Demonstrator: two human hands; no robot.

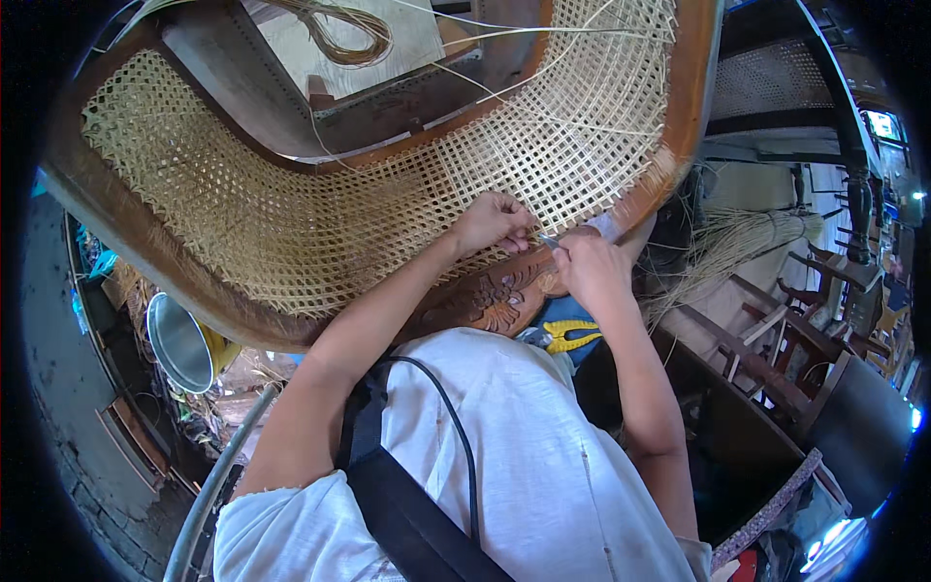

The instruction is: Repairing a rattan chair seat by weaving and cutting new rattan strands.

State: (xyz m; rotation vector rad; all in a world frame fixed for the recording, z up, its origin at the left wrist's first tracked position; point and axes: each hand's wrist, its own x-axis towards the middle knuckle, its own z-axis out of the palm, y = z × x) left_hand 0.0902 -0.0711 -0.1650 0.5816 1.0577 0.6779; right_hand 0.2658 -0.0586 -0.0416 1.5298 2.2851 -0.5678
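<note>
A carved wooden frame [669,145] with a woven cane panel [388,209] lies across the space before me. At the panel's near right edge, my left hand [495,223] is closed in a pinch over the weave. What its fingertips hold is too small to make out. Just right of it, my right hand [590,264] is closed round a small tool with a short metal tip [549,241], its handle hidden in the fist. The tip points at the left fingertips, near the wood's rim. Loose cane strands [582,121] lie over the upper right weave.
Yellow-handled pliers [570,336] rest by my lap below the carving. A metal basin [180,343] stands at left. A cane coil [347,34] lies beyond the frame. To the right are a bundle of cane strands [737,242] and wooden furniture parts [756,359].
</note>
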